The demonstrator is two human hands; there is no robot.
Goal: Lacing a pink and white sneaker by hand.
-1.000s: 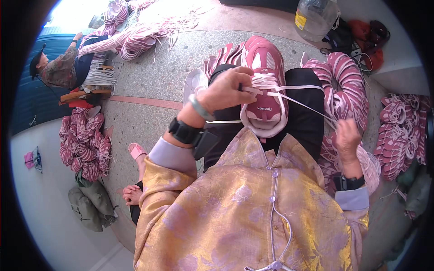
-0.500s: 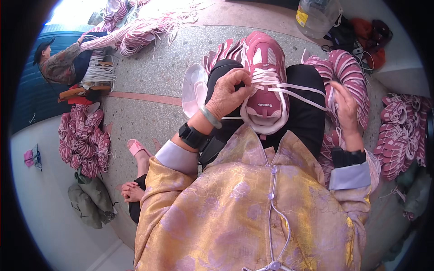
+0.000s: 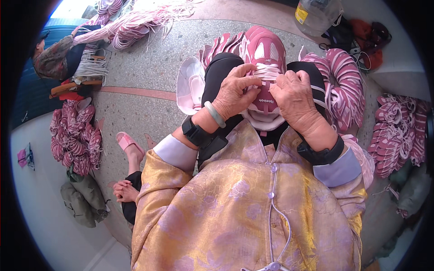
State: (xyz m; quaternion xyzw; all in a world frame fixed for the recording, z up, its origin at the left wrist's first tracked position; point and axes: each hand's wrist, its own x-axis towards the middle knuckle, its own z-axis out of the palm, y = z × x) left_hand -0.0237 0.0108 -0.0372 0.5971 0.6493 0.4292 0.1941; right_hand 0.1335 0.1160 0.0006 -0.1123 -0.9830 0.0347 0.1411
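A dark pink and white sneaker (image 3: 263,43) rests between my knees, its toe pointing away from me and its heel opening near my chest. White shoelaces (image 3: 266,71) cross its upper part above the dark pink tongue (image 3: 266,97). My left hand (image 3: 237,89) is bent over the left side of the lacing, thumb and forefinger closed at the lace by the tongue. Opposite it, my right hand (image 3: 294,97) has its fingers curled together at the right eyelet edge, pinching the lace. The fingertips partly cover the lace ends.
Bundled pink uppers (image 3: 344,86) lie beside my right knee, with more (image 3: 400,135) farther right. A pale shoe piece (image 3: 191,86) is by my left knee. Another hanging bunch (image 3: 76,135) is at left. A person (image 3: 56,58) sits far left; a clear plastic jug (image 3: 314,18) stands ahead.
My right hand has come in from the right, where a lace stretched out, to the shoe's right side. My left hand has shifted slightly toward the tongue. The view has moved a little.
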